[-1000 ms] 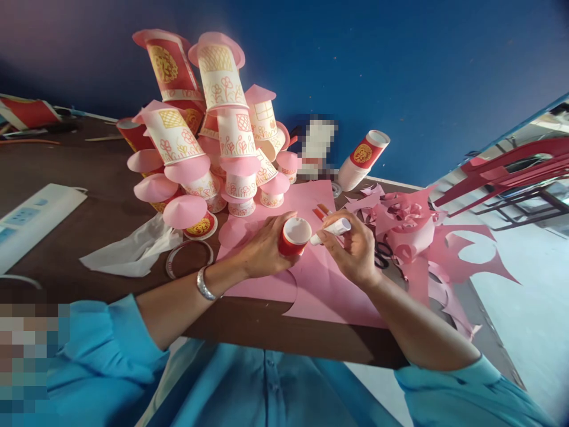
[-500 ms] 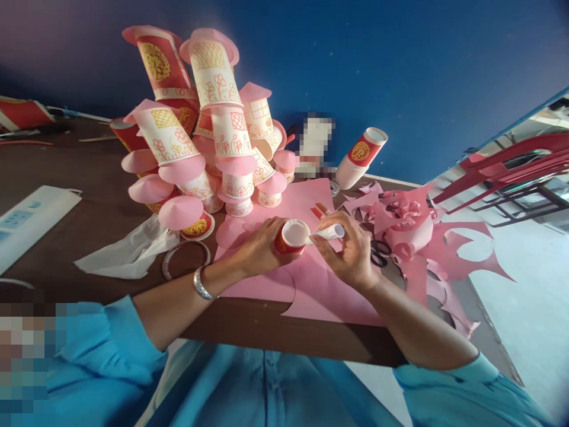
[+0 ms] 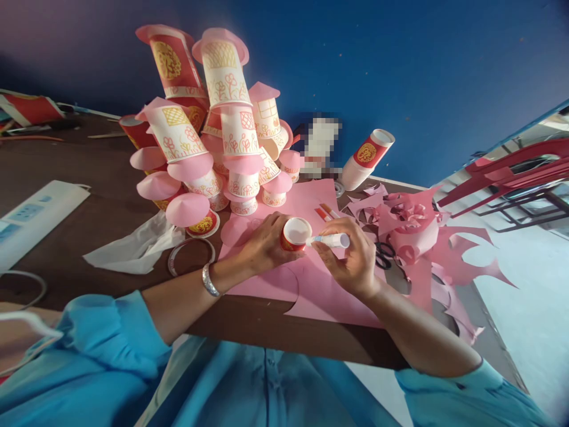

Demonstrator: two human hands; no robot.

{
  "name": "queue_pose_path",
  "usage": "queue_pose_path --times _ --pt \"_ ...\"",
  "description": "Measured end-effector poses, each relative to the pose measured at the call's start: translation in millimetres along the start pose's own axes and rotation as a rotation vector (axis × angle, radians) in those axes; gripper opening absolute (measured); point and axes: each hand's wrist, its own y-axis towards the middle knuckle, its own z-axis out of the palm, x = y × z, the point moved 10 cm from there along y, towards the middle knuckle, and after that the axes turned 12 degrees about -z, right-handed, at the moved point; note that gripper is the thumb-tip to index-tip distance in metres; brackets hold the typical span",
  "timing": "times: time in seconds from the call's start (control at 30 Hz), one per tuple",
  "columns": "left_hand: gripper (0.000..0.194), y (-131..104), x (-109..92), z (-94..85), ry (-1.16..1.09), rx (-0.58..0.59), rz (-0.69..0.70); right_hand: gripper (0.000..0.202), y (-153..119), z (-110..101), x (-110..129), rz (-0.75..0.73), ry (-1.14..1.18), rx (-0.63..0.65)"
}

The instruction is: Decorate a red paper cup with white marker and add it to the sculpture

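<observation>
My left hand (image 3: 265, 244) is closed around a short red paper cup (image 3: 294, 244), its round white face tilted up towards me. In my right hand (image 3: 354, 262) a white glue tube (image 3: 332, 240) is pinched between thumb and fingers, its narrow tip at the cup's right rim. Whether glue is coming out is too small to tell. Both hands are over pink paper sheets (image 3: 331, 296). Two markers (image 3: 328, 210) lie on the paper just behind the right hand, and black-handled scissors (image 3: 384, 255) lie to its right.
Paper-cup towers (image 3: 240, 127) with pink paper roofs stand at the back left. A leaning cup stack (image 3: 368, 157) is near the blue wall. Pink scraps (image 3: 413, 231) cover the right side. A plastic bag (image 3: 136, 249), a paper ring (image 3: 171, 261) and a power strip (image 3: 42, 210) lie left.
My right hand and the glue tube have turned slightly around the cup's rim, the tube lying more level. The whole view has shifted a little; the left hand still grips the cup.
</observation>
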Motion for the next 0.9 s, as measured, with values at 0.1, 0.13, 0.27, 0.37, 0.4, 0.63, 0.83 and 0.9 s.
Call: queue_pose_path --times 0.1,0.13,0.27,0.37,0.4,0.63,0.83,0.9 --pt "0.052 -0.8 1.6 2.2 0.027 0.016 -0.008 0.01 -0.4 1.9 0.9 -0.015 -0.054 0.019" --pt "0.052 -0.6 1.8 2.0 0.037 0.023 -0.019 0.01 -0.7 2.7 0.7 -0.018 -0.071 0.031" --pt "0.053 1.5 -2.1 -2.9 0.044 0.027 -0.046 0.013 -2.2 5.4 -0.1 -0.01 -0.087 0.076" --pt "0.052 3.6 -5.4 -5.4 0.045 0.024 -0.05 0.012 -1.8 4.6 2.6 -0.011 -0.063 0.053" --pt "0.051 4.2 -5.6 -5.1 0.049 0.031 -0.055 0.011 -1.3 4.0 4.4 -0.017 -0.051 0.035" --pt "0.041 5.4 -6.5 -2.5 0.038 0.112 -0.071 0.013 0.8 13.4 21.0 -0.107 -0.096 0.097" --pt "0.038 6.6 -6.2 -1.2 0.05 0.161 -0.1 0.011 1.7 11.8 24.6 -0.125 -0.099 0.115" --pt "0.039 6.6 -7.2 -2.9 0.048 0.133 -0.081 0.01 3.3 6.6 22.3 -0.113 -0.082 0.065"
